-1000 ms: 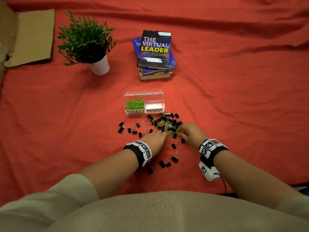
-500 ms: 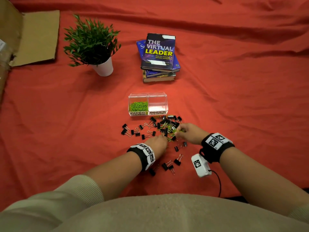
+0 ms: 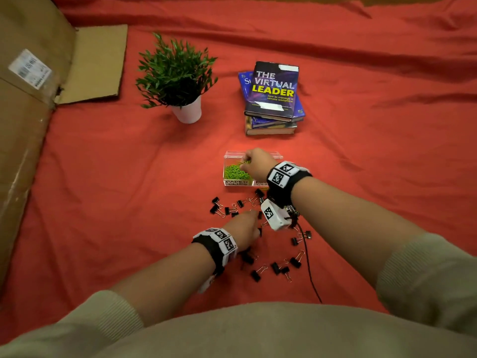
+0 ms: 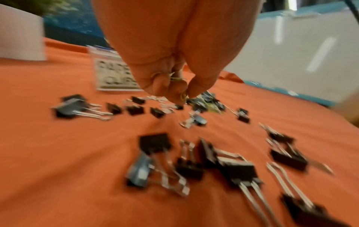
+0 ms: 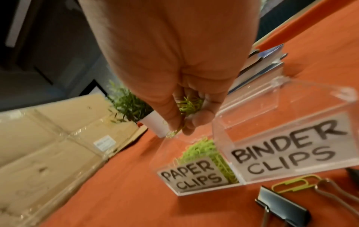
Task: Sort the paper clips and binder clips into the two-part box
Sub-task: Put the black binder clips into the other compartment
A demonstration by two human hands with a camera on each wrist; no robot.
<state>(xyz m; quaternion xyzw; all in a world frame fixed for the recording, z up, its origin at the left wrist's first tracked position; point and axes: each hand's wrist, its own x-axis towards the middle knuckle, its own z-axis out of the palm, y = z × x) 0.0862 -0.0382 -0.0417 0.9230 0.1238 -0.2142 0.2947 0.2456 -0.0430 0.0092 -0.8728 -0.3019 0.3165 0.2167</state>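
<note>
The right hand (image 5: 174,73) has its fingers (image 5: 196,122) curled round a bunch of green paper clips (image 5: 189,104), with 1 or 2 dangling from the tips, and it hangs just above the left compartment of the box (image 5: 287,107), the one labelled PAPER CLIPS, where a green heap (image 3: 235,171) already lies. The left hand (image 4: 174,46) is low over the cloth (image 3: 116,202), fingertips (image 4: 161,86) pinched together on what looks like a few thin clips; the blur keeps me from telling more. Under and around it lie black binder clips (image 3: 258,273), scattered loose, with a small dark knot (image 4: 205,102) just beyond the fingertips where some green shows among the black. By the look of it the paper clips are mostly sorted: 1 handful about to go in, a few left on the cloth, 1 lying beside a binder clip (image 5: 281,204) at the box front. The BINDER CLIPS compartment looks empty, so that half seems not yet begun.
</note>
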